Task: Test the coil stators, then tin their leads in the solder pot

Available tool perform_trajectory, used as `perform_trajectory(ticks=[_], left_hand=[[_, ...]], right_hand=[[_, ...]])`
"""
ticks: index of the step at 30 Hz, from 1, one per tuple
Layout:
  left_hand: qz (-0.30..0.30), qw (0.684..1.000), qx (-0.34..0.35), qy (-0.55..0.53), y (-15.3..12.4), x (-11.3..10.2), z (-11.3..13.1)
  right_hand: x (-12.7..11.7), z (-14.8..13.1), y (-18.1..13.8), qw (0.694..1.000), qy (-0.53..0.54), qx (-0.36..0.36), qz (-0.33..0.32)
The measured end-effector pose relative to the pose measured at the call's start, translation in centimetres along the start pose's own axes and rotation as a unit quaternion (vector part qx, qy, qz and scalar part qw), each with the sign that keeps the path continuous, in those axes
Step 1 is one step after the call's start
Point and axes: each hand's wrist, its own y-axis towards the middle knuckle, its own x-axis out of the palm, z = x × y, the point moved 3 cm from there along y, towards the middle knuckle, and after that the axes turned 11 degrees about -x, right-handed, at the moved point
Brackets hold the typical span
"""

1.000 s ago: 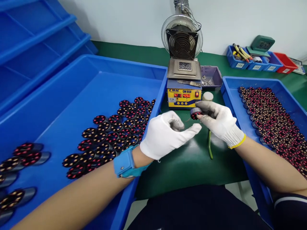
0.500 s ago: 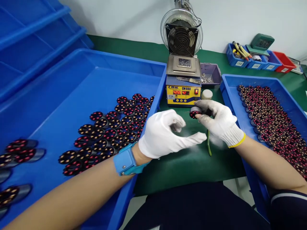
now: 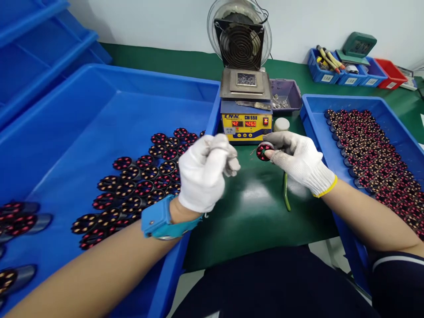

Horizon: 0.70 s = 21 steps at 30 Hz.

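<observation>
My right hand (image 3: 294,154), in a white knit glove with a yellow cuff, pinches a small motor stator (image 3: 263,151) between thumb and fingers. The part is round and black with a ring of reddish windings; thin wires stick out on its left. To the left my left hand (image 3: 207,172), also white-gloved, is closed with thumb and fingers together, raised near the rim of the large blue tray (image 3: 212,110). Whether anything is in it I cannot make out. Several similar stators (image 3: 144,187) stand in that tray. A green-handled tool (image 3: 286,192) lies on the bench below my right hand.
A solder pot (image 3: 247,126) with lit displays stands ahead, a fan (image 3: 240,44) behind it. Beside it are a white-lidded jar (image 3: 281,124) and a purple bin (image 3: 287,95). A right-hand blue tray (image 3: 309,117) holds rows of stators. Small bins (image 3: 326,76) stand far right.
My left hand has moved left, away from the stator, and its spread fingers have closed. My right hand keeps the stator, now turned with its wound face more toward me. The view has shifted slightly.
</observation>
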Motion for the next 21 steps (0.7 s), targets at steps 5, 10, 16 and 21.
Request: perform_trajectory(ticks=[5, 10, 16, 21], left_hand=[[-0.152, 0.973, -0.136, 0.112, 0.3, 1.6, -1.0], [-0.235, 0.95, -0.177, 0.102, -0.1, 2.3, -1.2], [0.055, 0.988, -0.088, -0.117, 2.0, -0.6, -0.6], [-0.15, 0.979, -0.127, 0.045, 0.9, 1.0, -1.0]], right_hand=[[0.8, 0.1, 0.0, 0.999, 0.036, 0.01, 0.028], [1.6, 0.1, -0.2, 0.997, 0.058, 0.017, 0.04], [1.2, -0.1, -0.2, 0.997, 0.049, 0.022, 0.049], [1.4, -0.2, -0.2, 0.997, 0.051, 0.009, 0.056]])
